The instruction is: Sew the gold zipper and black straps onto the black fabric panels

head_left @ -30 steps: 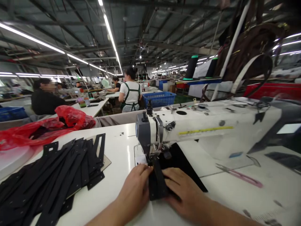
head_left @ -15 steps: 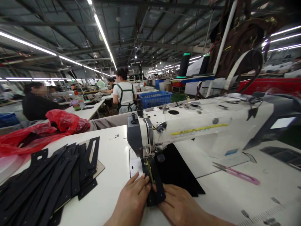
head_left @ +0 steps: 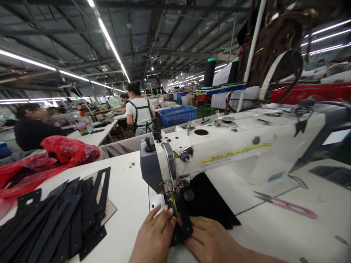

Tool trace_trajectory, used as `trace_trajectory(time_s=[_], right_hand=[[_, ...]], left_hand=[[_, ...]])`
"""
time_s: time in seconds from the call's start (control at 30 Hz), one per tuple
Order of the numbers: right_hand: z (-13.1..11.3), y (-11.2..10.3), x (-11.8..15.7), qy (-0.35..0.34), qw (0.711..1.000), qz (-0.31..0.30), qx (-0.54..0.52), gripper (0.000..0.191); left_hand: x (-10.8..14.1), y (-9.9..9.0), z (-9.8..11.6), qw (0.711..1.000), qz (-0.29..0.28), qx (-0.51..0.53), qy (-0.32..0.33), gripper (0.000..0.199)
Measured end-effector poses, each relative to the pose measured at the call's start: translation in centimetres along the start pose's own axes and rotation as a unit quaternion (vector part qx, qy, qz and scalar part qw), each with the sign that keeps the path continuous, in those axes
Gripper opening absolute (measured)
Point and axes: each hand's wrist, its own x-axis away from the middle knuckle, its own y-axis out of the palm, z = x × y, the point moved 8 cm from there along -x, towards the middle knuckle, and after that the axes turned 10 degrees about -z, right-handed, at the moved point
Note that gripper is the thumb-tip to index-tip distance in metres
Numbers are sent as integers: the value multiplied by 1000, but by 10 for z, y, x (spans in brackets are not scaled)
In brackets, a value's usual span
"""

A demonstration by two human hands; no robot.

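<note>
A narrow black piece with rounded corners and a gold-toothed zipper [head_left: 182,231] in its slot lies under the needle area of the white sewing machine [head_left: 236,146]. My left hand [head_left: 156,232] presses its fingertips on the left edge of this piece, close in front of the presser foot. On the other side, my right hand [head_left: 211,235] grips the near right edge, its fingertips partly hidden by the piece. A larger black panel [head_left: 210,204] lies flat on the table just beyond my right hand.
Black slotted strips [head_left: 63,215] lie heaped at the left, with a red plastic bag [head_left: 68,149] behind them. Pink-handled snips [head_left: 294,206] rest to the right. Black thread cones [head_left: 209,74] stand above the machine. A person in a white top [head_left: 139,111] stands beyond, near a blue basket [head_left: 177,116].
My view has tilted and shifted slightly, so the machine head sits lower and further left in the picture. Both hands stay on the zipper piece, which shows little movement.
</note>
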Motion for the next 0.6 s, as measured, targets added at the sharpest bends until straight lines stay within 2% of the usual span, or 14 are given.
trace_trajectory(time_s=[0.17,0.3,0.6], right_hand=[[8,1,-5,5,999,31,15,43],[13,4,-9,0,999,41,31,43],[20,12,-12,-19,1000,18,4,35]], left_hand=[[-2,3,-10,1000,12,-8,3,28],[-7,-3,-13,999,19,-40,21,29],[-6,7,-27,997,50,-52,-39,36]])
